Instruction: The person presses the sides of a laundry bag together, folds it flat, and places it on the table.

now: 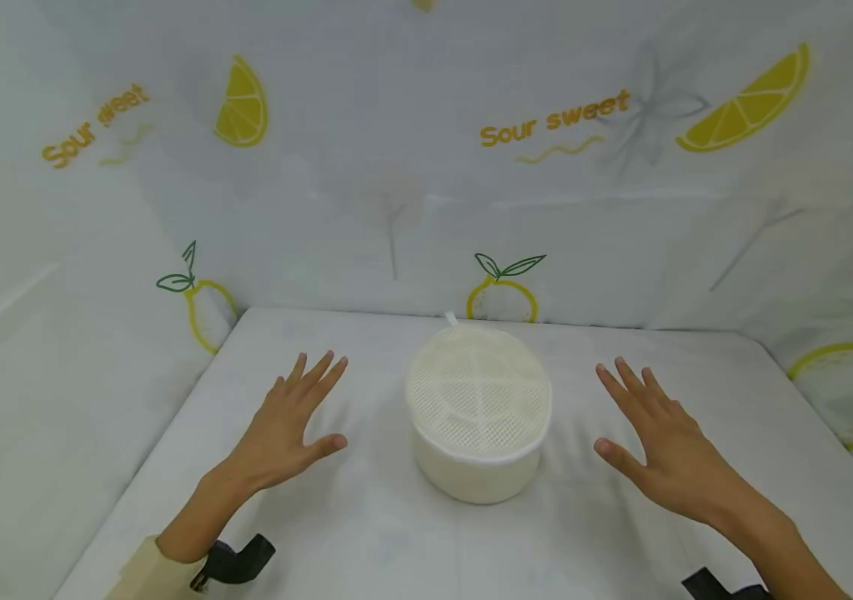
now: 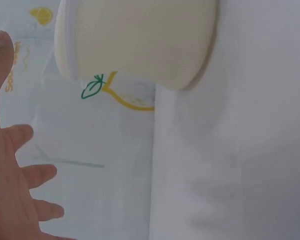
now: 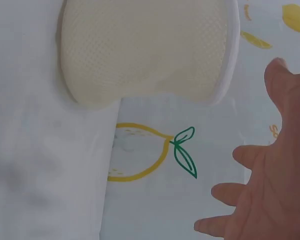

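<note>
The head view looks forward and down over the white table, far enough back to take in the left hand, the right hand, the cylindrical mesh bag and the lemon-print backdrop. The left wrist view is close, turned sideways (the table fills its right side), facing the backdrop; the right wrist view mirrors it, table on the left. All three views share the bag
</note>
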The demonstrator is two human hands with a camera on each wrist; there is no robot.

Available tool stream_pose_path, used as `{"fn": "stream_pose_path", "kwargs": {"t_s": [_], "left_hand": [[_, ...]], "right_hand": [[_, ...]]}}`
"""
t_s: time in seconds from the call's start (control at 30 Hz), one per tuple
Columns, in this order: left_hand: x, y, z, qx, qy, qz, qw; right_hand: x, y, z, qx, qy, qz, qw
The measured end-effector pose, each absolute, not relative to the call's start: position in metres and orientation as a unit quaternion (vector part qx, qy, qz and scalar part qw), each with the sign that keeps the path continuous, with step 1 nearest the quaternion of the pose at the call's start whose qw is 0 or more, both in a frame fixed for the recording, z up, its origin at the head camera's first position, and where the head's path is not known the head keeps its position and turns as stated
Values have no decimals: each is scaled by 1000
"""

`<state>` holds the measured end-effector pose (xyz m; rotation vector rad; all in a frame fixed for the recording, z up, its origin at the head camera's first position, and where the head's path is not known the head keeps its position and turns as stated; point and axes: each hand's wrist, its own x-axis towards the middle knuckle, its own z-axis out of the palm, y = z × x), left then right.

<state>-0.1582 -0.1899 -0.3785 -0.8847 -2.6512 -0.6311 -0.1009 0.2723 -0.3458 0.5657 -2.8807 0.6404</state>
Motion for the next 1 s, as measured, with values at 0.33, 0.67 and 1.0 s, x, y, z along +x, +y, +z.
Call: {"fn": "stream_pose_path", "kwargs": {"t_s": [0.33, 0.67, 1.0], "left_hand": [[-155, -168, -393, -331, -858, -387, 74], [-167, -137, -403, -359, -813, -456, 45], [-173, -117, -407, -361, -793, -489, 45]], "right_hand": [[-108, 258, -362, 243, -909, 337, 43], [-125, 239, -380, 290, -857, 419, 82], [-132, 227, -389, 285, -847, 442, 74]]}}
